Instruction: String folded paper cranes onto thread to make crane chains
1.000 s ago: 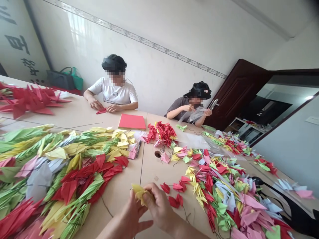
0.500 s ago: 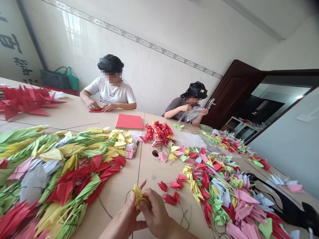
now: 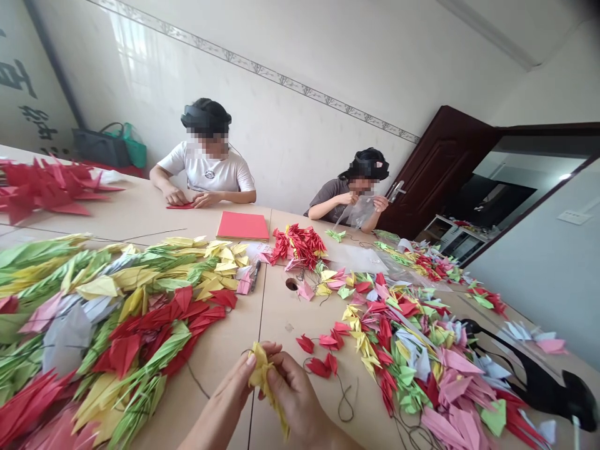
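Near the front edge of the table, both my hands meet around yellow folded paper pieces [image 3: 260, 373], which look like origami cranes. My left hand [image 3: 234, 382] pinches the upper end between thumb and fingers. With thumb and fingers closed, my right hand [image 3: 296, 389] grips the same paper from the other side, and a narrow yellow part hangs below its thumb. A dark string shows beside my left fingertips. Several small red folded paper pieces [image 3: 328, 365] on a dark cord lie just past my right hand.
Strung paper pieces in green, yellow and red [image 3: 154, 337] heap on the left, with another colourful heap [image 3: 435, 369] on the right. A red paper stack [image 3: 242, 225] and a red bundle [image 3: 300, 245] lie ahead. Two co-workers sit across the table [image 3: 234, 337]. A black strap [image 3: 534, 375] lies far right.
The yellow paper has turned and stretched out, with a long part now hanging down between my hands. My left index finger has lowered toward the right hand. The camera view has shifted slightly.
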Demonstrator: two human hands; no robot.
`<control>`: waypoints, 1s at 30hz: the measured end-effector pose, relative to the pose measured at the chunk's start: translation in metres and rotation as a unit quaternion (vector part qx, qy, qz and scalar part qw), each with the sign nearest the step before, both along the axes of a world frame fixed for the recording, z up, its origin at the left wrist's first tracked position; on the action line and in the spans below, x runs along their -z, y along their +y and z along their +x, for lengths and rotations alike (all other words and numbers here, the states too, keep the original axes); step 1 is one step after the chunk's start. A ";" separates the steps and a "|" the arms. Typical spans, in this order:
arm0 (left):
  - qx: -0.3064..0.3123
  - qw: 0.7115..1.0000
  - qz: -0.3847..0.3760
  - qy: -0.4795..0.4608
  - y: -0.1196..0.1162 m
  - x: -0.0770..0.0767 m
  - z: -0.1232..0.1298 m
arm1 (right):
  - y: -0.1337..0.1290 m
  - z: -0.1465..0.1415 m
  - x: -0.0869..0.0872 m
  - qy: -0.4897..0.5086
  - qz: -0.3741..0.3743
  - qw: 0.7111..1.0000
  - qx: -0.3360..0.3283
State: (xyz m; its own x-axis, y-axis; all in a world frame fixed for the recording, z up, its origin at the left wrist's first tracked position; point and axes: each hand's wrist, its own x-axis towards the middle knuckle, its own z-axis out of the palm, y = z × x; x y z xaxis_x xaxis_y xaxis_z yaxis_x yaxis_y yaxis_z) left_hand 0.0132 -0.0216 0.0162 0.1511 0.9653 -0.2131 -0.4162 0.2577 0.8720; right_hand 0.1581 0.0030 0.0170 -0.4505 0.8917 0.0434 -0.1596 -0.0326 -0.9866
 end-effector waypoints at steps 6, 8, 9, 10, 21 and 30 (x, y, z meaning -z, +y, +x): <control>-0.045 0.999 -0.012 0.022 -0.004 0.001 0.007 | -0.008 -0.011 -0.001 0.037 -0.084 0.996 -0.013; -0.066 0.997 -0.029 0.042 -0.006 0.003 0.009 | -0.011 -0.019 0.004 0.056 -0.093 0.994 -0.023; -0.078 0.995 -0.035 0.043 -0.007 0.003 0.010 | -0.012 -0.023 0.006 0.063 -0.096 0.993 -0.029; -0.088 0.995 -0.038 0.038 -0.008 0.004 0.011 | -0.013 -0.026 0.008 0.066 -0.100 0.992 -0.034; -0.074 0.989 0.034 0.123 -0.010 0.004 0.009 | -0.014 -0.033 0.013 0.095 -0.081 0.992 0.008; -0.046 0.986 0.044 0.155 -0.011 0.008 0.009 | -0.013 -0.028 0.010 0.065 -0.010 0.997 0.027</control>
